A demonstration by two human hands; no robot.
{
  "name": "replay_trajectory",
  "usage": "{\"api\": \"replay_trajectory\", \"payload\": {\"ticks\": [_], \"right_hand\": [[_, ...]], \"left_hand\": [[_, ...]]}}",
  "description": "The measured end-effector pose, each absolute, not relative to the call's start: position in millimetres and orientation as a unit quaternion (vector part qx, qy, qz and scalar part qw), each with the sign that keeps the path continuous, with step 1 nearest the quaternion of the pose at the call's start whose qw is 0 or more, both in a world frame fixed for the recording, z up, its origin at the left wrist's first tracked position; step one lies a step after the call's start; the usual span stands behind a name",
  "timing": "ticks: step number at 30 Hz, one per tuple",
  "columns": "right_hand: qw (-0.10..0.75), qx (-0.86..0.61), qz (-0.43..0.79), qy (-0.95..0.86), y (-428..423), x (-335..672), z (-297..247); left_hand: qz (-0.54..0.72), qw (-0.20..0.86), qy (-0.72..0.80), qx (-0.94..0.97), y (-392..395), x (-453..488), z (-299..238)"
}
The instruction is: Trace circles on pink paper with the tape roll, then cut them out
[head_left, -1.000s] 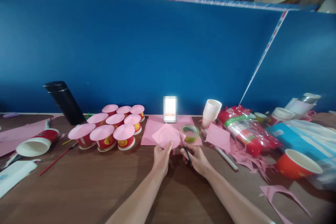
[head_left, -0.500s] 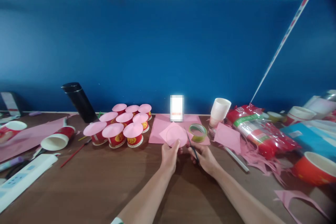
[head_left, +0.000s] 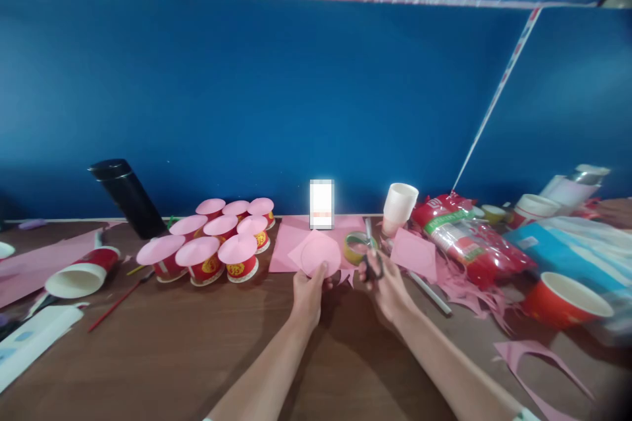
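Note:
My left hand (head_left: pixel 307 289) pinches a pink paper piece (head_left: pixel 318 253) with a drawn circle, holding it up over the brown table (head_left: pixel 172 342). My right hand (head_left: pixel 388 286) grips small black scissors (head_left: pixel 371 256), blades pointing up and away from the paper. A roll of green tape (head_left: pixel 356 247) lies just behind the scissors. A pink sheet (head_left: pixel 291 240) lies flat under the held piece.
Several red cups topped with pink discs (head_left: pixel 207 243) stand left of my hands. A black flask (head_left: pixel 127 196), a fallen cup (head_left: pixel 79 273) and a red pencil (head_left: pixel 116 302) lie further left. White cups (head_left: pixel 399 207), a red packet (head_left: pixel 464 237), a red bowl (head_left: pixel 563 299) and pink scraps (head_left: pixel 538 362) crowd the right.
My right hand has lifted the scissors off the paper's edge and swung them up and to the right. A small pink scrap now shows below the held piece.

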State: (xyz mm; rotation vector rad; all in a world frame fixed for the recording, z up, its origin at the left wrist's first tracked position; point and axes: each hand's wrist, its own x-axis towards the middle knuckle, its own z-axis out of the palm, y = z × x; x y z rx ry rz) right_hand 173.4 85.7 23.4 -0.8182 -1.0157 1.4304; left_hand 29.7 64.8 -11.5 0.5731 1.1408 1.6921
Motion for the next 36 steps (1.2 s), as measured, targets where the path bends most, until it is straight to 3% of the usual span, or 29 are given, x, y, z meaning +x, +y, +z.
{"api": "replay_trajectory", "payload": {"ticks": [3,5,9,11,17,36], "right_hand": [[0.642,-0.286,0.616,-0.355,86,186,59],[0.668,-0.272,0.554,-0.415,78,189,75],[0.537,-0.312,0.424,-0.659,55,172,65],[0.523,-0.351,0.377,-0.679,48,159,43],[0.547,-0.393,0.383,-0.633,53,142,-5],[0.566,-0.411,0.342,-0.627,52,146,-5]], "left_hand": [[0.692,0.493,0.469,0.242,65,30,-12],[0.691,0.489,0.472,0.246,65,30,-13],[0.692,0.484,0.472,0.253,65,30,-15],[0.692,0.489,0.464,0.258,64,30,-15],[0.688,0.498,0.457,0.264,62,31,-12],[0.696,0.511,0.442,0.243,55,29,-11]]}}
